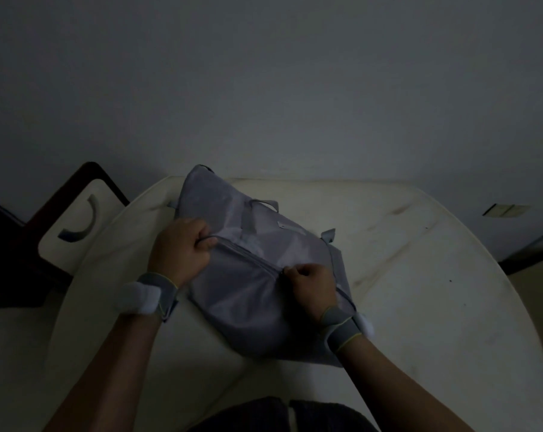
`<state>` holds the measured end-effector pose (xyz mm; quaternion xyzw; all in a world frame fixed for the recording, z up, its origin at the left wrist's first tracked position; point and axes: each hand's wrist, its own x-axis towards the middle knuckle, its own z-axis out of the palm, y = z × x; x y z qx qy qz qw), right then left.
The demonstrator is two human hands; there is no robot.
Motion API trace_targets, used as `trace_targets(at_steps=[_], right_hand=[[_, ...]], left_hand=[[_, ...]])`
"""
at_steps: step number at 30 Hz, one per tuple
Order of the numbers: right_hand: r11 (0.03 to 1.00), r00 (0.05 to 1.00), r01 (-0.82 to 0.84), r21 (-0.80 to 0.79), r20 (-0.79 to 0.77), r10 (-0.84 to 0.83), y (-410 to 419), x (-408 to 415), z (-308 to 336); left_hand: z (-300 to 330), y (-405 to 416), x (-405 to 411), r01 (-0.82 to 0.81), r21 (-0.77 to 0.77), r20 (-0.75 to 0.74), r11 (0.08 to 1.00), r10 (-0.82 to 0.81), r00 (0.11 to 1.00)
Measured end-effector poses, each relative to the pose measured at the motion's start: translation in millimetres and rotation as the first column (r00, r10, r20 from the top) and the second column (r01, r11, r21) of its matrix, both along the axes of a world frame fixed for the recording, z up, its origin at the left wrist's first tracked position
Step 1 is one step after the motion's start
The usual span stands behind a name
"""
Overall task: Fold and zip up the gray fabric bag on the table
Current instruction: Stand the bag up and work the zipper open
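Observation:
The gray fabric bag (248, 294) lies flat on the white round table (419, 291), with its carrying strap (257, 213) on top near the far side. A zipper line (248, 254) runs across the bag from left to right. My left hand (183, 247) grips the fabric at the left end of the zipper. My right hand (310, 285) pinches a small dark zipper pull at the right part of the zipper line. Both wrists wear gray bands.
A dark-framed chair with a pale seat (77, 219) stands to the left of the table. A wall outlet (503, 210) sits on the wall at the right. The room is dim. My lap shows at the bottom edge.

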<state>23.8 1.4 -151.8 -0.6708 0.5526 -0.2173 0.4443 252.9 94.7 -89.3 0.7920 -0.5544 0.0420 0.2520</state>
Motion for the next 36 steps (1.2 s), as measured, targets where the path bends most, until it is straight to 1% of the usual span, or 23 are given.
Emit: trace_targets(at_steps=[2, 4, 6, 7, 9, 10, 11, 12, 14, 15, 17, 18, 20, 22, 24, 26, 28, 29, 30, 31, 32, 34, 36], right_hand=[[1.0, 1.0, -0.017, -0.001, -0.004, 0.017, 4.3, 3.8, -5.4], [0.999, 1.0, -0.031, -0.017, -0.006, 0.031, 8.3, 11.2, -5.3], [0.998, 0.999, -0.046, -0.031, -0.006, 0.046, 9.7, 18.0, -6.8], [0.998, 0.998, -0.055, -0.031, -0.004, 0.055, 9.6, 19.8, -8.2], [0.998, 0.998, -0.057, -0.015, 0.003, 0.057, 9.7, 21.2, -12.6], [0.998, 0.998, -0.053, -0.019, 0.013, 0.053, 10.6, 20.6, -13.6], [0.999, 0.999, -0.045, -0.03, 0.022, 0.046, 11.2, 19.9, -14.1], [0.999, 0.999, -0.031, -0.045, 0.035, 0.032, 10.6, 19.0, -14.3], [0.998, 0.999, 0.015, -0.065, 0.049, -0.012, 5.3, 14.1, -11.2], [0.997, 0.998, 0.038, -0.065, 0.053, -0.035, 0.6, 10.6, -7.7], [0.994, 0.995, 0.074, -0.08, 0.065, -0.069, -13.9, 0.4, 6.3], [0.988, 0.995, 0.09, -0.126, 0.061, -0.083, -22.7, -4.1, 18.1], [0.954, 0.99, 0.14, -0.264, 0.039, -0.135, -41.1, -12.4, 50.8], [0.898, 0.986, 0.166, -0.407, 0.036, -0.166, -53.8, -17.0, 84.6], [0.836, 0.99, 0.119, -0.536, 0.002, -0.14, -54.4, -15.8, 105.3], [0.793, 0.995, 0.038, -0.609, -0.054, -0.089, -40.1, -8.7, 109.5], [0.789, 0.995, -0.061, -0.611, -0.103, -0.004, -16.6, 1.4, 91.9], [0.79, 0.984, -0.144, -0.596, -0.168, 0.053, -5.2, 5.7, 73.8], [0.782, 0.958, -0.245, -0.573, -0.267, 0.104, 6.5, 9.5, 52.7], [0.78, 0.919, -0.332, -0.53, -0.367, 0.141, 16.9, 11.9, 30.2], [0.787, 0.885, -0.382, -0.484, -0.438, 0.16, 25.9, 11.7, 9.4], [0.787, 0.868, -0.404, -0.466, -0.468, 0.169, 36.3, 3.2, -15.5], [0.799, 0.889, -0.345, -0.493, -0.444, 0.111, 38.1, -10.5, -16.8]], left_hand=[[-2.7, 8.2, 7.4, -0.039, 0.022, 0.018, 0.999, 0.039, 0.999], [1.8, 10.5, 11.9, -0.102, 0.078, 0.061, 0.992, 0.097, 0.993], [9.1, 5.6, 9.2, -0.159, 0.103, 0.179, 0.982, 0.139, 0.974], [11.2, 1.0, 1.7, -0.124, 0.09, 0.234, 0.988, 0.1, 0.967], [7.3, -10.5, -24.1, 0.088, 0.095, 0.28, 0.992, -0.111, 0.953], [-1.4, -17.1, -39.4, 0.204, 0.13, 0.282, 0.97, -0.234, 0.93], [-13.0, -24.2, -53.4, 0.286, 0.185, 0.275, 0.94, -0.329, 0.903], [-23.6, -31.3, -65.0, 0.334, 0.242, 0.258, 0.911, -0.392, 0.883], [-36.4, -45.2, -78.9, 0.381, 0.331, 0.213, 0.863, -0.462, 0.861], [-37.2, -52.0, -82.2, 0.402, 0.345, 0.201, 0.848, -0.485, 0.851], [-28.0, -68.6, -89.0, 0.458, 0.307, 0.184, 0.834, -0.524, 0.832], [-18.6, -78.5, -93.0, 0.482, 0.274, 0.147, 0.832, -0.532, 0.834], [8.4, -99.5, -102.4, 0.481, 0.173, 0.071, 0.86, -0.498, 0.864], [31.6, -112.1, -110.4, 0.444, 0.059, 0.073, 0.894, -0.447, 0.891], [43.7, -107.1, -111.7, 0.393, -0.078, 0.091, 0.916, -0.386, 0.918], [38.7, -89.0, -107.8, 0.326, -0.149, 0.047, 0.934, -0.323, 0.945], [16.4, -63.0, -102.0, 0.248, -0.125, -0.046, 0.961, -0.255, 0.966], [1.6, -48.6, -100.3, 0.221, -0.093, -0.094, 0.971, -0.229, 0.969], [-13.8, -33.3, -100.6, 0.21, -0.05, -0.128, 0.976, -0.215, 0.968], [-28.9, -18.8, -102.0, 0.218, -0.007, -0.153, 0.976, -0.216, 0.964], [-42.6, -5.5, -104.1, 0.242, 0.027, -0.175, 0.97, -0.234, 0.956], [-61.6, 8.6, -106.3, 0.278, 0.077, -0.225, 0.958, -0.254, 0.94], [-68.7, 10.1, -103.7, 0.245, 0.105, -0.249, 0.964, -0.213, 0.945]])
